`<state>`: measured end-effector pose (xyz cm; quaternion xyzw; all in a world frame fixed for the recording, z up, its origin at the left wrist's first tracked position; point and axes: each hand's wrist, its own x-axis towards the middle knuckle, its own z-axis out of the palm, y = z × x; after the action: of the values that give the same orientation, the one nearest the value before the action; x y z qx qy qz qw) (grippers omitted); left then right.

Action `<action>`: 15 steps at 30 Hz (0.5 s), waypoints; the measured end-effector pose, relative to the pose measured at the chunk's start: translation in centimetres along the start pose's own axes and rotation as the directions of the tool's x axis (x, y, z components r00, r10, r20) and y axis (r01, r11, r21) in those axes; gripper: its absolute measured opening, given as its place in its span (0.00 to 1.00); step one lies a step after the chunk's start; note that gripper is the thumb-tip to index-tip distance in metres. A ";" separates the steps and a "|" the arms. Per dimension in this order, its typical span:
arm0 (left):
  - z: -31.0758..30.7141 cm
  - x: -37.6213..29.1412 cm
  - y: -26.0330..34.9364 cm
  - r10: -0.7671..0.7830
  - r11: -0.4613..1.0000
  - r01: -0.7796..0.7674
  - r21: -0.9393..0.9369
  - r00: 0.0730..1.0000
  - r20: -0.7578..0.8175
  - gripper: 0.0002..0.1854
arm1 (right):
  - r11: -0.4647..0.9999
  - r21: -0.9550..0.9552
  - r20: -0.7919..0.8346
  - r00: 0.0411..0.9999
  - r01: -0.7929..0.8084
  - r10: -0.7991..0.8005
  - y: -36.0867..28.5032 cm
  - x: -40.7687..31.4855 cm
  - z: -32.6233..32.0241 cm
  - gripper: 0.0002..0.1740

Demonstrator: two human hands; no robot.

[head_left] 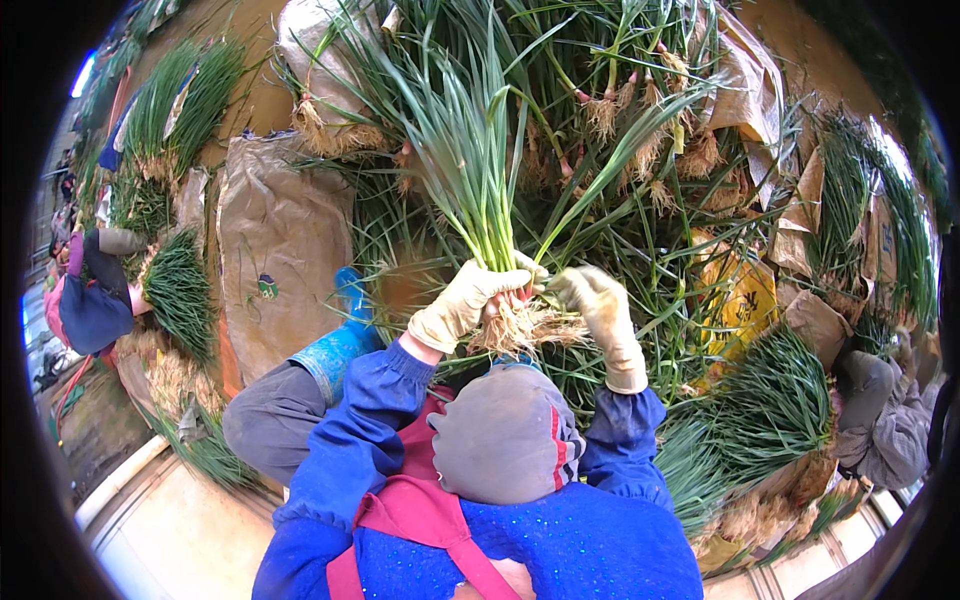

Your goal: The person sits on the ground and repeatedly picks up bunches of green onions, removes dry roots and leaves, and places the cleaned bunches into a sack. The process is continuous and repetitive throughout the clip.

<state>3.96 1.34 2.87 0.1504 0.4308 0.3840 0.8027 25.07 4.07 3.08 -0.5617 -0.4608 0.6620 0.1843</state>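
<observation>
My left hand (469, 301), in a pale work glove, grips a bunch of young green garlic plants (487, 225) just above the roots. The leaves fan upward and the tangled pale roots (504, 324) hang below the fist. One separate stalk (589, 196) leans out to the right from beside the gloved fingers. My right hand (596, 311), gloved alike, is at the right of the bunch, its fingers bent and blurred by motion. Whether it pinches a leaf cannot be made out. More roots (566, 330) lie beneath, between both hands.
A big heap of garlic plants (600, 45) lies ahead, roots towards me. A brown woven sack (281, 247) lies left, a yellow printed bag (739, 292) right. Trimmed bundles (757, 405) are stacked at right. Other people sit at far left (94, 300) and far right (889, 427).
</observation>
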 end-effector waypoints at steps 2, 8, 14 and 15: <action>-0.2 -0.4 -0.9 0.007 1.000 -0.006 0.012 0.998 -0.068 0.17 | 0.979 0.125 -0.181 0.974 0.163 -0.139 -0.1 1.8 0.6 0.17; -0.5 -2.3 -0.7 -0.111 0.988 0.114 0.104 0.993 -0.037 0.17 | 0.803 -0.415 0.030 0.888 0.428 -0.458 -2.2 5.8 5.5 0.15; -2.5 -6.2 4.2 0.241 0.961 -0.232 -0.149 0.969 0.048 0.19 | 0.482 -0.765 -0.366 0.328 0.426 -0.871 -6.8 12.4 -2.1 0.19; -2.6 -5.8 4.2 0.224 0.945 -0.204 -0.257 0.973 0.052 0.19 | 0.397 -0.886 -0.331 0.275 0.237 -0.903 -7.3 14.0 -4.2 0.22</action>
<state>-2.09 -0.40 7.10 0.1095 0.3274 0.5137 0.7854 22.71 20.08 1.22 -0.5753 -0.7162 -0.0291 0.3939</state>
